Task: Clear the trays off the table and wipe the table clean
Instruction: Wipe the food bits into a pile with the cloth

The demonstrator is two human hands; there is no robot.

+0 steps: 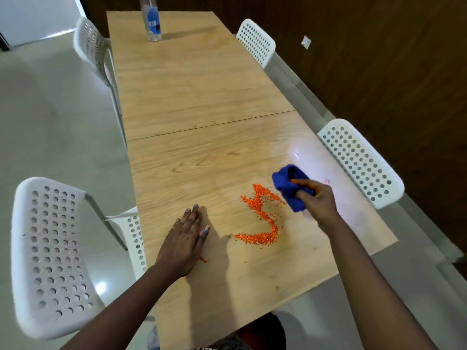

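A: What sat at the left of the frame?

B: A white perforated plastic chair at lower left, and just right of it the left hand, its grip spread flat with straight fingers resting on the long light wood-grain counter. It held nothing.

A: And the mess?

B: A curving trail of small orange crumbs lay in the lower middle of the frame, between the two hands, with a few strays near the left hand's wrist. No trays showed anywhere on the counter.

A: The cloth?

B: The bunched blue cloth was right of centre, touching the upper end of the crumbs. The right hand had its grip curled round the wad, thumb across the top.

A: How would it handle?

B: Soft and light, I'd judge, collapsing wherever squeezed, so a full-fist hold on the bundle suited it. The crumbs looked loose and dry, likely to scatter under a quick stroke.

A: Anything further off?

B: A clear plastic bottle with a blue label stood upright at the top of the frame.
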